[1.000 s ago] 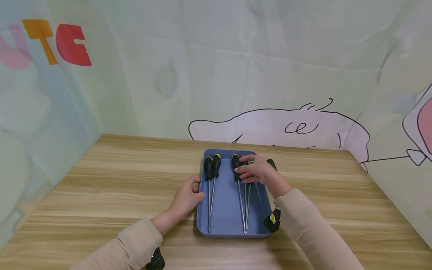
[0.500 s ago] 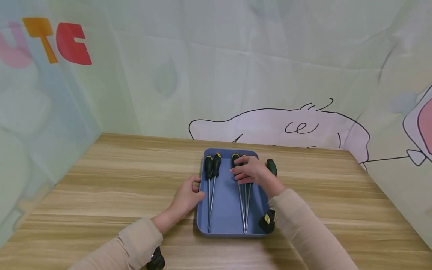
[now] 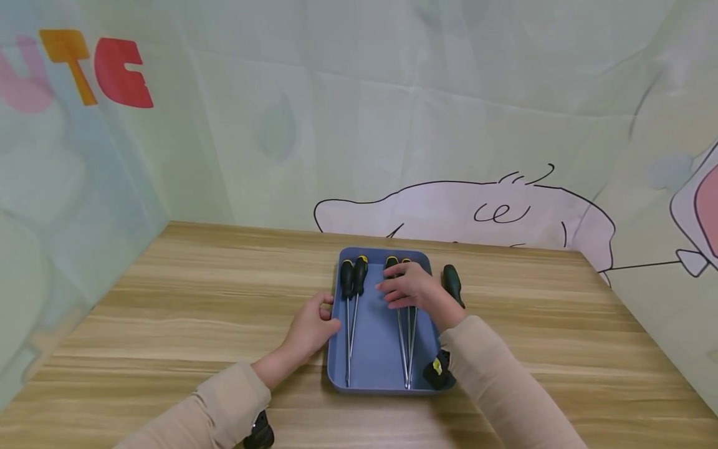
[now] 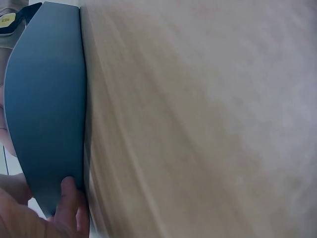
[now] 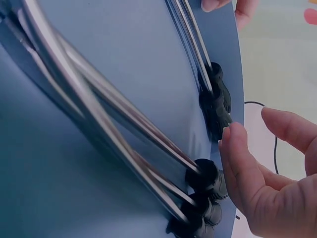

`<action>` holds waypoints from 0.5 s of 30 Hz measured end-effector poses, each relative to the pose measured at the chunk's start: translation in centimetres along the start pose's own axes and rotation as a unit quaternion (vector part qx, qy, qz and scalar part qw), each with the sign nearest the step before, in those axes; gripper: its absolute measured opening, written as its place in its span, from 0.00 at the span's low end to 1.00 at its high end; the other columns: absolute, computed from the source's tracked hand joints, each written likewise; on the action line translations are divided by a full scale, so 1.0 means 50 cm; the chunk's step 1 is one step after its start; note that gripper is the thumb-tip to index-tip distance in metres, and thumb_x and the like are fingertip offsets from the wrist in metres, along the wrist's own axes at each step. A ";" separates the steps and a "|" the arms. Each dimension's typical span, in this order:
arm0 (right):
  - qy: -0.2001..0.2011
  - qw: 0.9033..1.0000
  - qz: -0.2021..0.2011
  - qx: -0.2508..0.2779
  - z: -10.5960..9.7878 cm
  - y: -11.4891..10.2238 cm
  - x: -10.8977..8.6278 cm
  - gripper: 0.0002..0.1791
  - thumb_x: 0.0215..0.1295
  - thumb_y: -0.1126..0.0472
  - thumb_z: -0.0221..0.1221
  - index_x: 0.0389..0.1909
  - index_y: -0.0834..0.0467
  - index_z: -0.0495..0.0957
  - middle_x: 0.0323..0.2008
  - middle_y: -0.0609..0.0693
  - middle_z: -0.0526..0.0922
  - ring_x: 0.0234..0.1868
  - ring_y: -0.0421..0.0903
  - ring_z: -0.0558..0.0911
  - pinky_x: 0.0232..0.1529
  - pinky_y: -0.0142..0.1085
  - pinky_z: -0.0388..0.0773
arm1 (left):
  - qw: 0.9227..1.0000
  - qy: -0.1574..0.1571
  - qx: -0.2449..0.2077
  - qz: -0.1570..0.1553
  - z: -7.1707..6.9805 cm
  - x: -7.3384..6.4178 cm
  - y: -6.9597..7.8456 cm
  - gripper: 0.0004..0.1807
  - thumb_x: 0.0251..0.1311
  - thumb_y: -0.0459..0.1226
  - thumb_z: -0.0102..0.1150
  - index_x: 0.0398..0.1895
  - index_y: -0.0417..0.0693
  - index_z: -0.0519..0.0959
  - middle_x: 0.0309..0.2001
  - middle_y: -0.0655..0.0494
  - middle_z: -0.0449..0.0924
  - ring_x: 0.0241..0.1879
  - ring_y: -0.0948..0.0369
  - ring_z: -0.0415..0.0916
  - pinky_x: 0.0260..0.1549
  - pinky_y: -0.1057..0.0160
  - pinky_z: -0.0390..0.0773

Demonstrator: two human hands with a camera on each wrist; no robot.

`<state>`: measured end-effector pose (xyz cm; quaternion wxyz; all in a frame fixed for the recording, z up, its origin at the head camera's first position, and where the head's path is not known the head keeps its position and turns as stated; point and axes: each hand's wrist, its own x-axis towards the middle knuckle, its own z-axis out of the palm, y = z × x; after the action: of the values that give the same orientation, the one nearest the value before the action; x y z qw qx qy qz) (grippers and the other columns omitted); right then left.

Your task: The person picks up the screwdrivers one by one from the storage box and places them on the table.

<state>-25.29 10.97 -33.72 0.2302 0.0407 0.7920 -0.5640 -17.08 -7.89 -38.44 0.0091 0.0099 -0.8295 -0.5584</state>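
Note:
A blue rectangular tray [image 3: 373, 355] lies on the table. My left hand [image 3: 311, 321] grips its left wall, thumb over the rim and fingers [image 4: 69, 198] against the outside. Inside on the left lie two screwdrivers [image 3: 359, 274] with black and yellow handles, shafts pointing toward me. On the right lie three more screwdrivers [image 5: 203, 176], their shafts converging at the near end. Over these hovers my right hand [image 3: 412, 288], fingers spread and loosely bent, holding nothing; it hides part of their handles in the head view.
Another screwdriver [image 3: 452, 284] with a dark green handle lies right of the tray, its shaft hidden behind my right arm. The wooden table [image 3: 224, 274] meets a printed cloth backdrop [image 3: 359, 125] at the back and sides. Dark wrist devices [image 3: 437, 371] sit under both sleeves.
My right hand has drifted left above the right-hand screwdrivers, uncovering more of the green handle beside the tray. My left hand and the tray have stayed in place.

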 end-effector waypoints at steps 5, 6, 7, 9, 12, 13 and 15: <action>-0.007 1.000 0.002 0.006 0.007 -0.001 0.000 0.29 0.58 0.68 0.61 0.61 0.67 0.65 0.41 0.59 0.81 0.30 0.48 0.81 0.33 0.38 0.81 | 1.000 0.001 -0.001 0.003 0.001 0.002 -0.002 0.20 0.44 0.24 0.54 0.45 0.33 0.73 0.25 0.49 0.78 0.26 0.59 0.74 0.27 0.65 0.74; -0.008 1.000 0.003 0.007 0.008 -0.001 0.000 0.29 0.58 0.68 0.61 0.61 0.67 0.65 0.42 0.60 0.81 0.31 0.48 0.81 0.33 0.38 0.81 | 1.000 0.001 -0.002 0.003 0.001 0.002 -0.003 0.20 0.44 0.24 0.54 0.46 0.33 0.73 0.25 0.49 0.78 0.26 0.59 0.74 0.27 0.65 0.74; -0.009 1.000 0.005 0.008 0.010 -0.002 0.001 0.29 0.58 0.68 0.61 0.61 0.67 0.65 0.43 0.60 0.81 0.31 0.48 0.81 0.33 0.38 0.80 | 1.000 0.001 -0.003 0.004 0.001 0.002 -0.003 0.20 0.44 0.24 0.54 0.45 0.33 0.73 0.25 0.49 0.78 0.26 0.59 0.74 0.27 0.65 0.74; -0.009 1.000 0.006 0.008 0.013 -0.002 0.004 0.29 0.58 0.68 0.61 0.61 0.67 0.66 0.45 0.61 0.80 0.32 0.48 0.81 0.34 0.39 0.80 | 1.000 0.001 -0.005 0.005 0.001 0.003 -0.004 0.20 0.43 0.24 0.54 0.45 0.33 0.72 0.25 0.49 0.78 0.26 0.60 0.73 0.26 0.65 0.73; -0.007 1.000 0.008 0.007 0.018 -0.002 0.008 0.28 0.58 0.68 0.61 0.60 0.67 0.67 0.45 0.61 0.80 0.32 0.49 0.81 0.34 0.39 0.80 | 1.000 0.002 -0.005 0.006 0.001 0.002 -0.004 0.20 0.43 0.24 0.54 0.45 0.33 0.72 0.25 0.49 0.78 0.26 0.60 0.73 0.26 0.65 0.73; -0.006 1.000 0.010 0.007 0.020 -0.002 0.008 0.28 0.58 0.68 0.61 0.60 0.67 0.67 0.45 0.61 0.80 0.32 0.49 0.81 0.34 0.39 0.80 | 1.000 0.002 -0.005 0.006 0.001 0.002 -0.003 0.20 0.43 0.24 0.54 0.45 0.33 0.72 0.25 0.49 0.78 0.26 0.60 0.73 0.26 0.65 0.73; -0.005 1.000 0.014 0.008 0.023 -0.002 0.010 0.28 0.58 0.68 0.61 0.60 0.67 0.67 0.45 0.61 0.81 0.33 0.49 0.81 0.35 0.40 0.80 | 1.000 0.001 -0.003 0.005 0.000 0.001 -0.003 0.20 0.44 0.24 0.54 0.45 0.33 0.72 0.25 0.49 0.78 0.26 0.59 0.73 0.26 0.65 0.73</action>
<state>-25.41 9.78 -34.13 0.2419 0.0509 0.7855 -0.5673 -17.15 -7.93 -38.58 0.0132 0.0061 -0.8278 -0.5609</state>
